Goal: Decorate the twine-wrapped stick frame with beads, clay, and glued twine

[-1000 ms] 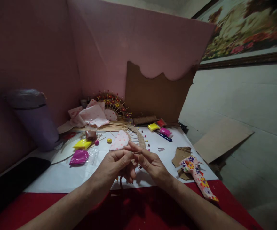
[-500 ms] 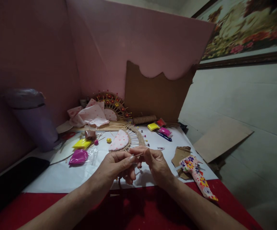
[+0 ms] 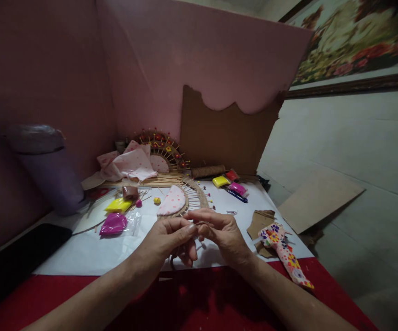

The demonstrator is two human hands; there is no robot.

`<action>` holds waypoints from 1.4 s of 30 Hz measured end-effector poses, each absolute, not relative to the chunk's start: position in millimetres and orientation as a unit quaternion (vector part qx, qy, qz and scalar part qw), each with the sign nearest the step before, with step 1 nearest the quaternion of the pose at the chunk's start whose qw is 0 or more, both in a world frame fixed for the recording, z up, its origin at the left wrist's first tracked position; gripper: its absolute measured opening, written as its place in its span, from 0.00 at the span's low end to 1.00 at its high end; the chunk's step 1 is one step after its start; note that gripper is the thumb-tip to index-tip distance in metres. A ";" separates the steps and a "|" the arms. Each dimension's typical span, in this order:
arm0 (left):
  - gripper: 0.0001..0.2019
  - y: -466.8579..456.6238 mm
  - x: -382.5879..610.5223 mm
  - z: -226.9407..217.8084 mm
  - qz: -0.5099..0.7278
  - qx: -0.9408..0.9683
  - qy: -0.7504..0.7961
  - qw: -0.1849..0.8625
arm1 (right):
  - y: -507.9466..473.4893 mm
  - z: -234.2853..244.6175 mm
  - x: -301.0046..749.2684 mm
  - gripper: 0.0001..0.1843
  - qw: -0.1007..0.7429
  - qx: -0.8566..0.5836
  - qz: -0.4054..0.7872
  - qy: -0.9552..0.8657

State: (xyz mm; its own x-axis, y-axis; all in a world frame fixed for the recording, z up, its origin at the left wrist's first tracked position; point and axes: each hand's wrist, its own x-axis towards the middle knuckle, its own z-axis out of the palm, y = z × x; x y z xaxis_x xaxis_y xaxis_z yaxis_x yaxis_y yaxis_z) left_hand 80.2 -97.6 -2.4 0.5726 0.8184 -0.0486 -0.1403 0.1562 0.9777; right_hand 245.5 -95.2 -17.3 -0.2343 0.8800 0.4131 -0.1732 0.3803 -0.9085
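Observation:
My left hand (image 3: 171,239) and my right hand (image 3: 221,232) meet over the front of the white sheet (image 3: 92,253), fingers pinched together on a thin wooden stick (image 3: 199,224) held between them. A dark loop of cord (image 3: 173,262) hangs below my left fingers. Just behind the hands lies a half-round fan of sticks (image 3: 194,197) with a pink dotted fabric centre (image 3: 172,201) and small beads on the stick tips.
Magenta clay bag (image 3: 113,224), yellow clay (image 3: 118,205), a second beaded fan (image 3: 161,149), pink fabric (image 3: 130,165), twine spool (image 3: 207,171), blue pen (image 3: 236,196), flowered glue gun (image 3: 283,250), cardboard scraps (image 3: 259,220), a purple bin (image 3: 49,168) at left, a black slab (image 3: 16,262).
My right hand has drawn in toward the left and curled, its fingers now closed over the stick. The left hand has barely shifted.

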 end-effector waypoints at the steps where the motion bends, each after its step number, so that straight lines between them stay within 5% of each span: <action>1: 0.15 -97.7 80.1 -2.2 0.345 0.550 0.307 0.696 | -95.2 -17.3 245.7 0.16 0.551 -0.282 0.483 -0.620; 15: 0.16 -98.4 79.5 -2.1 0.329 0.554 0.300 0.704 | -93.4 -21.0 246.2 0.09 0.564 -0.290 0.487 -0.600; 31: 0.15 -97.0 78.8 -6.4 0.340 0.543 0.275 0.717 | -94.9 -18.9 246.1 0.17 0.539 -0.294 0.518 -0.595; 42: 0.22 -98.3 80.6 -3.3 0.336 0.547 0.297 0.707 | -93.3 -18.5 245.9 0.09 0.543 -0.290 0.484 -0.622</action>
State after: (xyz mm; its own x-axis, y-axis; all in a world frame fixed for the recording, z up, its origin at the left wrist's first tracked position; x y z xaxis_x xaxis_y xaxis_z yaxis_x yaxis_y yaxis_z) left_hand 80.6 -98.3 -3.3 0.5976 0.8001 -0.0525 -0.1495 0.1754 0.9731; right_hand 245.9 -93.3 -18.5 -0.2429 0.8861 0.3948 -0.1646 0.3634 -0.9170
